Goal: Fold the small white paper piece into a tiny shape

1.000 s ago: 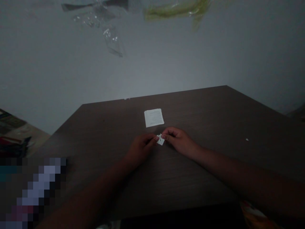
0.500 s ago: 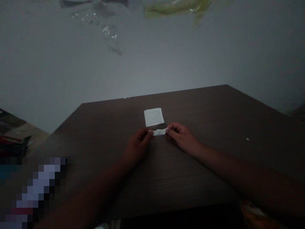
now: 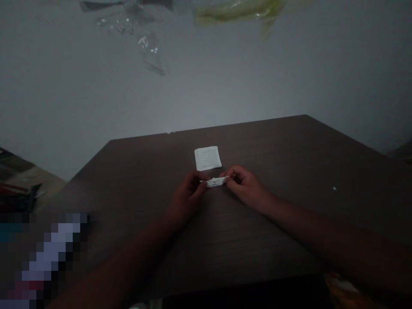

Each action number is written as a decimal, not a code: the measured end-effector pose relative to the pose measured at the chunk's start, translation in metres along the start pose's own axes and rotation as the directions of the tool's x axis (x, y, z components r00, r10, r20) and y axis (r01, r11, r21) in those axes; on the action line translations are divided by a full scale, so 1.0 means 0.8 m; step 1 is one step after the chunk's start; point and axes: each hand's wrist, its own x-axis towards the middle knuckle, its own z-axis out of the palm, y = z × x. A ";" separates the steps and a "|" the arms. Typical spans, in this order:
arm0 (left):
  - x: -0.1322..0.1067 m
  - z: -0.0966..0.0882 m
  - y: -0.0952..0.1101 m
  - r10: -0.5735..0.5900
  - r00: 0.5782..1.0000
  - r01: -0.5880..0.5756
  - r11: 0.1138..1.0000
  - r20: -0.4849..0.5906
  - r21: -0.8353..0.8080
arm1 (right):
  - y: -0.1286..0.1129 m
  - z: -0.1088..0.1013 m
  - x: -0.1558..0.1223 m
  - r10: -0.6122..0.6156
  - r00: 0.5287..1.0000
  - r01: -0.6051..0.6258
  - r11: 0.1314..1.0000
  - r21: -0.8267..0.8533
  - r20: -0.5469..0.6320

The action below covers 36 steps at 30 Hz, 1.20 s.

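Between both hands a small folded piece of white paper [image 3: 215,182] is stretched sideways, creased at its middle. My left hand [image 3: 190,191] pinches its left end between thumb and fingers. At the right end, my right hand [image 3: 243,184] does the same with thumb and index finger. Just beyond the hands lies a small stack of white printed paper squares [image 3: 208,158], flat on the dark wooden table [image 3: 273,150]. Fingertips partly cover the ends of the folded paper.
A tiny white scrap [image 3: 334,188] lies on the table to the right. The pale wall [image 3: 225,77] rises behind the table's far edge, with clear plastic [image 3: 149,47] and a yellow strip [image 3: 238,13] on it. Dark red items [image 3: 16,197] are low at the left.
The folded paper has dipped slightly and its front face has tilted. My left fingers have shifted a little inward over its top edge; the right hand stays nearly in place.
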 end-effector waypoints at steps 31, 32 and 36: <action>0.000 -0.011 0.006 0.094 0.987 -0.126 0.956 0.129 0.267 | -0.002 -0.001 -0.004 -0.030 0.987 0.053 0.988 -0.145 0.156; 0.000 -0.010 0.007 0.047 0.992 -0.075 0.967 0.118 0.245 | -0.003 0.000 -0.004 -0.009 0.989 0.029 0.990 -0.137 0.146; 0.002 -0.005 0.008 -0.083 0.991 0.069 0.988 0.107 0.135 | -0.001 0.004 -0.003 0.052 0.993 -0.046 0.997 -0.059 0.105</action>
